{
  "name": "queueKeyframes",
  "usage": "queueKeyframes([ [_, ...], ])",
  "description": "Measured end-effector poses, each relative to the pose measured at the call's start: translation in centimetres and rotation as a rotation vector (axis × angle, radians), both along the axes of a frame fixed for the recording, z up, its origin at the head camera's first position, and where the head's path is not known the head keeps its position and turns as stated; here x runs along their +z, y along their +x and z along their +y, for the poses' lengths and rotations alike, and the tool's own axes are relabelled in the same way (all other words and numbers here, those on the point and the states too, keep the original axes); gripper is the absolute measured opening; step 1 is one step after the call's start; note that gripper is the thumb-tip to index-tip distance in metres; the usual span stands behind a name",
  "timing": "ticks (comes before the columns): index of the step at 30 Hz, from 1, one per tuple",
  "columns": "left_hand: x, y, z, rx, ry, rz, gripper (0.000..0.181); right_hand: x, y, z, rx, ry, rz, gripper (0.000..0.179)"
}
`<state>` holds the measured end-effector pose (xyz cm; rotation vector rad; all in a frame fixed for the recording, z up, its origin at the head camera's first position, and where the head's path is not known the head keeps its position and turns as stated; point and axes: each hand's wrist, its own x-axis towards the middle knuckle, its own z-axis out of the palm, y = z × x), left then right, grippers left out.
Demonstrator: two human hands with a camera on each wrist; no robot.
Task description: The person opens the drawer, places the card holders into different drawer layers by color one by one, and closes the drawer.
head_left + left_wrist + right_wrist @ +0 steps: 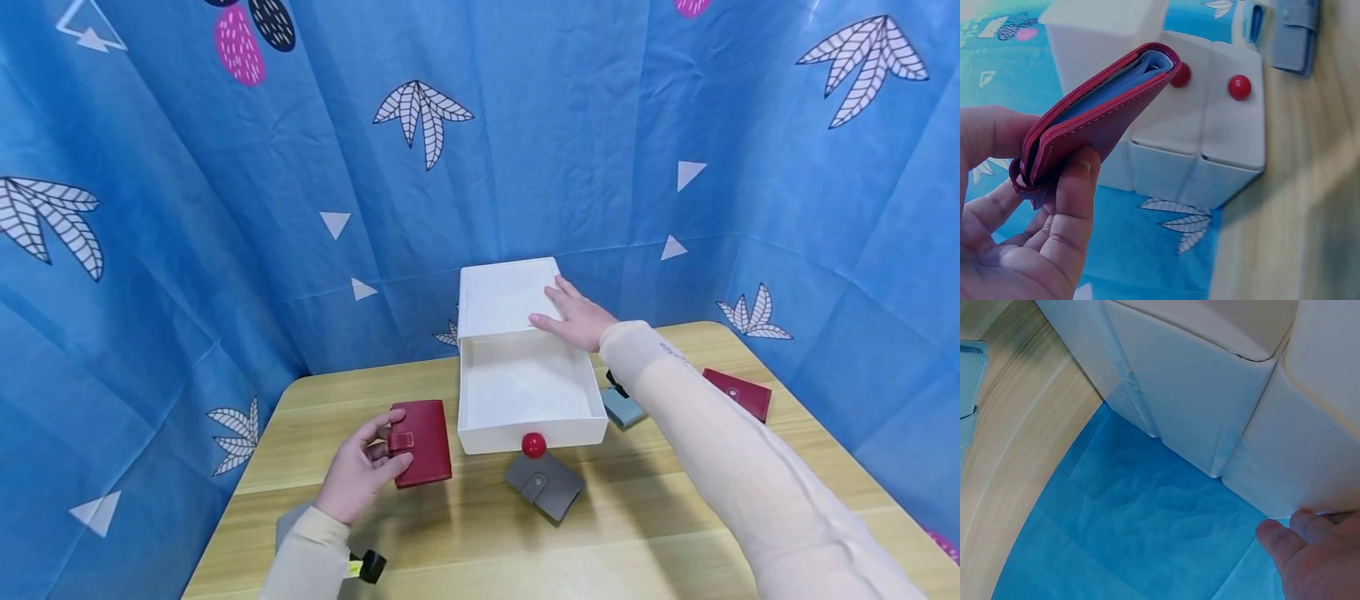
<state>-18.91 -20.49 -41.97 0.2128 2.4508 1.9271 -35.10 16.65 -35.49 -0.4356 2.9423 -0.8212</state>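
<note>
A dark red snap-strap card wallet (426, 446) is pinched between the thumb and fingers of my left hand (352, 473), left of a white drawer box (498, 300). Clear plastic sleeves show inside this wallet's open edge in the left wrist view. The box's top drawer (480, 440), with a red ball knob (534, 445), stands pulled out, its visible floor bare. My right hand (579, 321) rests on the right edge of the box top, fingers extended. Lower drawers with red knobs (1239, 87) are closed in the left wrist view.
On the wooden table (600, 542), a grey wallet (553, 492) lies below the drawer front. A light blue wallet (622, 408) and another red wallet (738, 392) lie to the right. Something grey (287, 522) shows beside my left sleeve. A blue patterned curtain (562, 167) surrounds the table's back and sides.
</note>
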Motion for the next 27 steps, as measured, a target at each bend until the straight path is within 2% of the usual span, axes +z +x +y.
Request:
queueKeyframes([
  [7, 1.8, 0.1, -0.2, -0.014, -0.002, 0.069, 0.061, 0.0, 0.0, 0.0, 0.001, 0.000, -0.011, 0.099],
  [16, 4.0, -0.3, -0.6, -0.015, 0.003, 0.127, 0.061, 0.0, 0.0, 0.1, 0.000, -0.002, -0.001, 0.100],
  [27, 6.6, -1.4, 0.3, -0.023, 0.009, 0.132, 0.062, -0.1, 0.0, 0.1, -0.004, 0.000, -0.003, 0.098],
])
